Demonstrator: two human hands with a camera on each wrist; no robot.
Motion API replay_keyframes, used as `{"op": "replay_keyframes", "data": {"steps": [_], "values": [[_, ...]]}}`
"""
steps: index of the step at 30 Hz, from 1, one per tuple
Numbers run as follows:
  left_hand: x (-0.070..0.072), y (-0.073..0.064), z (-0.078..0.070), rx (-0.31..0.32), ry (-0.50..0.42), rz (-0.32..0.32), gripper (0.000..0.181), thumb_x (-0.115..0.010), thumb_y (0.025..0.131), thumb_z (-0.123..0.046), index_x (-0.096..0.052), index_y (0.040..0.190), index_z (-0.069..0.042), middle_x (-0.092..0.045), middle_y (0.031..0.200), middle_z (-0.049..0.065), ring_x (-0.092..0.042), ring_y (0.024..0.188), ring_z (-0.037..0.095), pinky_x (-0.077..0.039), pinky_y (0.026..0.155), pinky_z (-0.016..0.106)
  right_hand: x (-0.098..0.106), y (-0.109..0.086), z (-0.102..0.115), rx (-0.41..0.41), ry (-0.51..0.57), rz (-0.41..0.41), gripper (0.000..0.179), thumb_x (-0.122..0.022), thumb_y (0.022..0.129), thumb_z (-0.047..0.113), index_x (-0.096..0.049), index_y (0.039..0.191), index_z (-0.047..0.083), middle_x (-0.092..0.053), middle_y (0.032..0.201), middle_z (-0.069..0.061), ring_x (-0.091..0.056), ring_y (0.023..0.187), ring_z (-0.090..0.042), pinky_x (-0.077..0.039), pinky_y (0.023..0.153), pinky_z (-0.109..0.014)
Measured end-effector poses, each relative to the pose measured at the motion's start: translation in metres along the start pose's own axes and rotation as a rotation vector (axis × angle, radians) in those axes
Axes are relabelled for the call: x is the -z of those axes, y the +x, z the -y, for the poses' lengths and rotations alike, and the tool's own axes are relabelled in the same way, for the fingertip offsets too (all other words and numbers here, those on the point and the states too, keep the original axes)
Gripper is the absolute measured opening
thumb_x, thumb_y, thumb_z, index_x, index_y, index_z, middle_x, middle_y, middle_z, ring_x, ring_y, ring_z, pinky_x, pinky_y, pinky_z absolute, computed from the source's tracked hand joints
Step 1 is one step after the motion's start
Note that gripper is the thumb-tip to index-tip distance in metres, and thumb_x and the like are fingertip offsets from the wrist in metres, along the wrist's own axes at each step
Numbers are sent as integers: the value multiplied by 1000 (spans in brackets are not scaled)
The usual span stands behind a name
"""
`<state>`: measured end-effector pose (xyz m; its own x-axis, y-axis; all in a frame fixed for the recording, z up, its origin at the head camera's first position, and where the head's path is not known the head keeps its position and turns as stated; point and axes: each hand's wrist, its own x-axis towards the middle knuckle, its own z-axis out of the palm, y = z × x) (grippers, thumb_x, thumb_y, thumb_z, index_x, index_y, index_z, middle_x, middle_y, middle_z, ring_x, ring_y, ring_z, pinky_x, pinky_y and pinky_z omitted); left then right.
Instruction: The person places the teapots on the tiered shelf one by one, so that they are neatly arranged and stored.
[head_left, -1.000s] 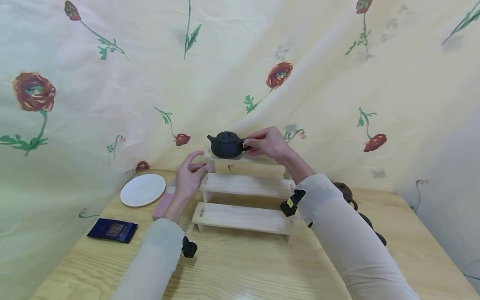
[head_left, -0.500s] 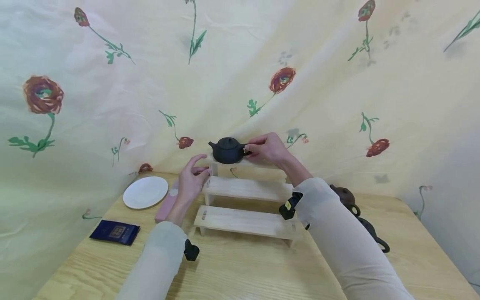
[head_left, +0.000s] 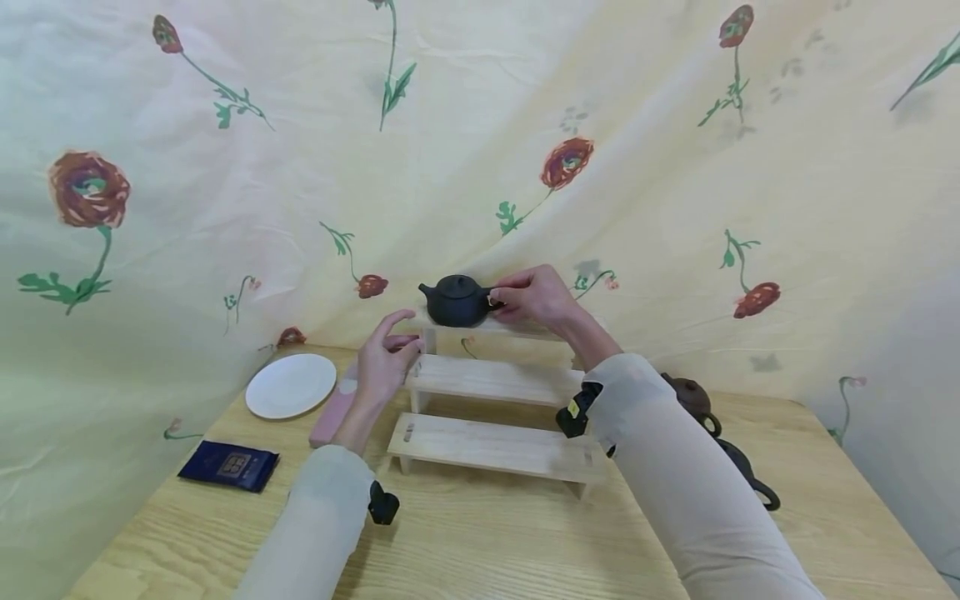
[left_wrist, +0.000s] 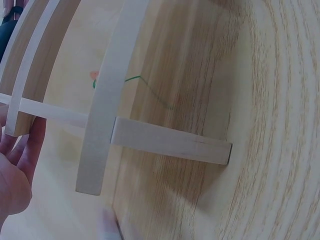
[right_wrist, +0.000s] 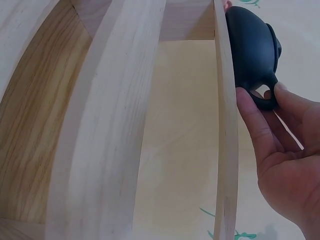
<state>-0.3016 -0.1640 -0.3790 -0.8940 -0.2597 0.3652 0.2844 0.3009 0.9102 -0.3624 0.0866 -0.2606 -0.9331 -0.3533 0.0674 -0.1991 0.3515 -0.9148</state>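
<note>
A black teapot [head_left: 457,302] with its lid on sits at the left part of the top board of a three-step wooden display stand [head_left: 495,375], spout to the left. My right hand [head_left: 536,298] pinches the teapot's handle between thumb and fingers; the right wrist view shows the black teapot [right_wrist: 252,47] against the top board, handle toward me. My left hand [head_left: 382,358] grips the left end of the stand near its upper boards. In the left wrist view, the fingers of the left hand [left_wrist: 17,185] curl behind a board's end.
A white plate [head_left: 291,386], a pink box [head_left: 335,415] and a dark blue packet [head_left: 228,465] lie left of the stand. To the right, partly behind my right sleeve, are a brown teapot [head_left: 692,395] and a dark teapot [head_left: 738,462]. A floral cloth [head_left: 480,167] hangs behind.
The head view has tipped slightly, so everything sits a little lower and to the right. Both hands keep their hold, and the teapot stays on the top board.
</note>
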Motion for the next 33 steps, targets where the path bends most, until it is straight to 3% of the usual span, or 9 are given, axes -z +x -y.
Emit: {"op": "replay_keyframes", "data": {"steps": [7, 17, 24, 29, 33], "values": [[-2, 0, -1, -9, -6, 4, 45, -79, 95, -7, -69, 136, -23, -80, 107, 19, -76, 97, 29, -52, 75, 18, 2, -2, 1, -15, 19, -4, 28, -69, 102, 6, -72, 126, -8, -72, 123, -31, -79, 87, -23, -64, 82, -37], [0, -1, -1, -2, 15, 29, 46, -78, 97, -9, -66, 139, -24, -80, 111, 18, -75, 100, 28, -52, 79, 20, 24, -19, 9, -31, -80, 1, 38, -70, 103, 13, -66, 138, -2, -71, 132, -24, -76, 108, -35, -63, 89, -39], [0, -2, -2, -10, 19, 29, 47, -77, 97, -9, -66, 140, -23, -79, 113, 20, -74, 102, 29, -52, 79, 19, 50, -50, 3, -4, -135, -45, 40, -67, 106, 18, -64, 140, -2, -71, 133, -23, -76, 111, -33, -62, 91, -38], [-1, -2, -2, -9, 14, 34, 48, -76, 98, -9, -65, 142, -23, -79, 114, 20, -74, 101, 27, -52, 78, 17, 63, -77, -9, -17, -104, -87, 39, -69, 105, 19, -66, 138, -2, -71, 133, -25, -77, 109, -34, -60, 97, -42], [-1, -4, -2, 14, 15, 33, 50, -76, 98, -8, -65, 144, -24, -78, 116, 21, -74, 104, 29, -52, 79, 15, 70, -98, -23, -25, -85, -131, 39, -70, 104, 21, -67, 136, -1, -73, 129, -24, -79, 102, -26, -61, 95, -38]]}}
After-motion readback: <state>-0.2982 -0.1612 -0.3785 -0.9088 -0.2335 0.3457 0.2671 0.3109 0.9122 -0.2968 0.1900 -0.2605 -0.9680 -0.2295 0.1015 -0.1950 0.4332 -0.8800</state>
